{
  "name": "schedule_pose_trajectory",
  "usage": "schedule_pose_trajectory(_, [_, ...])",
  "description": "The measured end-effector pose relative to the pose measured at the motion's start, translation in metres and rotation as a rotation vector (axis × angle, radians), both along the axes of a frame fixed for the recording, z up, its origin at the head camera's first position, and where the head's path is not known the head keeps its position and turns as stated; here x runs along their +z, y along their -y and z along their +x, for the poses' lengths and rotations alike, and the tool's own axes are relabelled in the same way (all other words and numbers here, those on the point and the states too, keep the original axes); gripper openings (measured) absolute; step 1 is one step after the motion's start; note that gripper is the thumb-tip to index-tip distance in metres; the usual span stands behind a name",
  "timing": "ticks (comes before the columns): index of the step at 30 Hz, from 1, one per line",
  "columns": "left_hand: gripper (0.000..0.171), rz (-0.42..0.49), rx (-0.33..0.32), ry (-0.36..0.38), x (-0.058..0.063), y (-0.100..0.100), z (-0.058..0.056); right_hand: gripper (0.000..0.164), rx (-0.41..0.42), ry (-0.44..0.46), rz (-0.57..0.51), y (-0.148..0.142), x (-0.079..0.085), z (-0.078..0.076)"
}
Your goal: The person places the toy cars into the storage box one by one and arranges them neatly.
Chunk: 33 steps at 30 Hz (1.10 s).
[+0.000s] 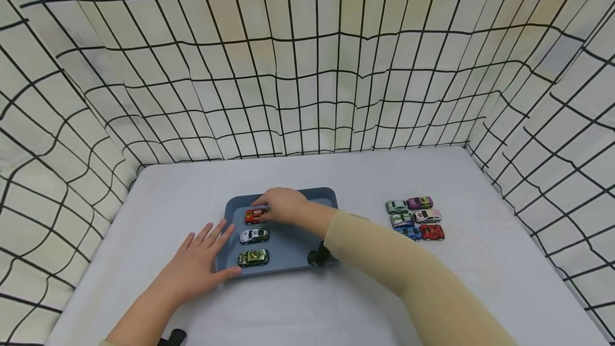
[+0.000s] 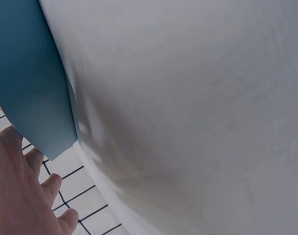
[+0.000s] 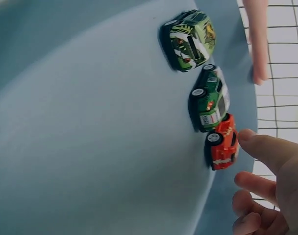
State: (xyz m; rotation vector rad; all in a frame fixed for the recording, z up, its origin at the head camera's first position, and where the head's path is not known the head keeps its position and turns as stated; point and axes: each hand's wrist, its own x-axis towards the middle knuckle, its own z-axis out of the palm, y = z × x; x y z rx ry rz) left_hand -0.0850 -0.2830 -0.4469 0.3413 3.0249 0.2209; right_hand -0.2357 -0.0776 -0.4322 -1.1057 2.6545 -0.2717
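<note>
A blue-grey tray (image 1: 290, 250) lies on the white table. Along its left side stand three toy cars: a red one (image 1: 254, 216), a white-and-green one (image 1: 254, 236) and a green patterned one (image 1: 253, 258). My right hand (image 1: 283, 206) reaches over the tray to the red toy car (image 3: 223, 144). In the right wrist view its thumb (image 3: 254, 139) is at the car's side, while the other fingers stand apart from it. My left hand (image 1: 199, 263) lies at the tray's left edge with spread fingers, its thumb by the near left corner.
Several more toy cars (image 1: 414, 218) stand close together on the table, right of the tray. Black grid netting over white cloth (image 1: 307, 84) encloses the back and sides. A black wrist-camera part (image 1: 318, 256) hangs below my right wrist, over the tray.
</note>
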Motion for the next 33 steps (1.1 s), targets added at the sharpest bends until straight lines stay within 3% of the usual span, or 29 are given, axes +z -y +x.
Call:
schedule_pose_trajectory(14, [0.104, 0.021, 0.011, 0.022, -0.002, -0.003, 0.001, 0.048, -0.04, 0.024, -0.101, -0.05, 0.027, 0.006])
schedule_pose_trajectory(23, [0.105, 0.026, 0.002, 0.01, 0.002, -0.002, 0.0, 0.047, -0.105, 0.024, -0.178, -0.095, 0.029, 0.005])
schedule_pose_trajectory(33, [0.104, 0.031, 0.002, 0.014, -0.002, 0.001, -0.001, 0.046, -0.185, 0.026, -0.223, -0.161, 0.026, 0.005])
